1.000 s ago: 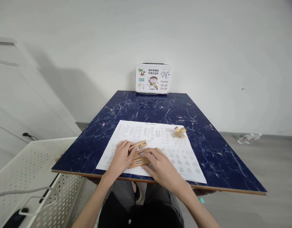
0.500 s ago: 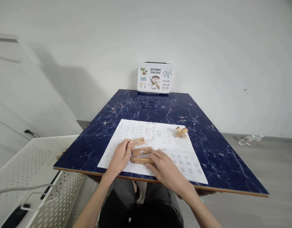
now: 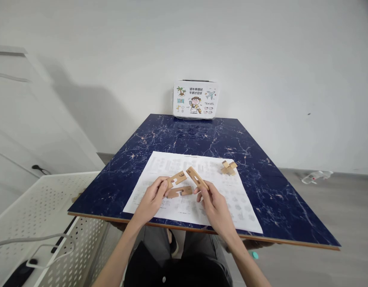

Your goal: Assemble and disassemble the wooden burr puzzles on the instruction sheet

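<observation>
My left hand (image 3: 152, 197) pinches a notched wooden puzzle piece (image 3: 177, 178) marked 3 by its left end. In my right hand (image 3: 213, 202) is a slotted wooden puzzle piece (image 3: 197, 177) marked 2, lifted and tilted with its top end towards the other piece; the two are close but apart. Below them a third wooden puzzle piece (image 3: 184, 191), notched along its upper edge, rests on the printed sheet (image 3: 169, 211), its left end close by my left fingers. An assembled cross-shaped wooden puzzle (image 3: 228, 168) sits at the sheet's upper right.
The dark blue marbled table (image 3: 190, 137) carries a white cartoon-printed case (image 3: 196, 99) at its back, against the wall. To the left stands a white perforated basket (image 3: 64, 239) with a cable. A clear plastic bottle (image 3: 317, 176) lies on the floor at right.
My right hand has raised the piece marked 2 off the sheet and turned it from lying flat to slanting upwards. The piece in my left hand is lifted slightly and shifted right.
</observation>
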Demonstrator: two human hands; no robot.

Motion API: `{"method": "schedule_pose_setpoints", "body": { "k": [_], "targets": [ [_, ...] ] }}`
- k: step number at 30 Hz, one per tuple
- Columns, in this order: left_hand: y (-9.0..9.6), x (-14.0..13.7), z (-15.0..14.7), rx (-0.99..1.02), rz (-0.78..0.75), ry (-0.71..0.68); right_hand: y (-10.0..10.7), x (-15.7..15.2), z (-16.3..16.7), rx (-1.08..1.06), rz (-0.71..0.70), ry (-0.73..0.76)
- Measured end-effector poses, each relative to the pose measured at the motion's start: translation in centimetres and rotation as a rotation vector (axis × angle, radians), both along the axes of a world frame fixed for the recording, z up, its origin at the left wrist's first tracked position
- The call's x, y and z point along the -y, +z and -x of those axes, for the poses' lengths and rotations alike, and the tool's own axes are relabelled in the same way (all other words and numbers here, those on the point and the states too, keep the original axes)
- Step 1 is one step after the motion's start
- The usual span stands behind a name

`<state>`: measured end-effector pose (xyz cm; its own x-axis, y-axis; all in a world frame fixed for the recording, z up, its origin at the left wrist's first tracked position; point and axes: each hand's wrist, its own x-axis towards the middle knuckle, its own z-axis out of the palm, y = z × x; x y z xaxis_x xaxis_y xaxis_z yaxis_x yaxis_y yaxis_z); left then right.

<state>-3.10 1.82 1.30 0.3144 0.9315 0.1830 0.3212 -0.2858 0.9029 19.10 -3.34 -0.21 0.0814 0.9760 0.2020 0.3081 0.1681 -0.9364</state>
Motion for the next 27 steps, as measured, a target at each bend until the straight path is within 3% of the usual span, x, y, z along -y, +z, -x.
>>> {"method": "schedule_pose_setpoints", "body": {
  "k": [5,8,18,27],
  "targets": [
    [0.0,0.3,0.0,0.092,0.158,-0.116,-0.4,0.6,2.1,-0.071,-0.017,-0.038],
    [0.0,0.3,-0.1,0.12,0.161,-0.144,-0.4,0.8,3.2,-0.049,-0.075,-0.057],
    [0.0,0.2,0.0,0.166,0.199,-0.131,-3.1,0.6,4.1,0.282,-0.347,-0.179],
    [-0.2,0.2,0.2,0.219,0.236,-0.119,-2.0,0.2,3.2,0.349,-0.361,-0.089]
  ]
}}
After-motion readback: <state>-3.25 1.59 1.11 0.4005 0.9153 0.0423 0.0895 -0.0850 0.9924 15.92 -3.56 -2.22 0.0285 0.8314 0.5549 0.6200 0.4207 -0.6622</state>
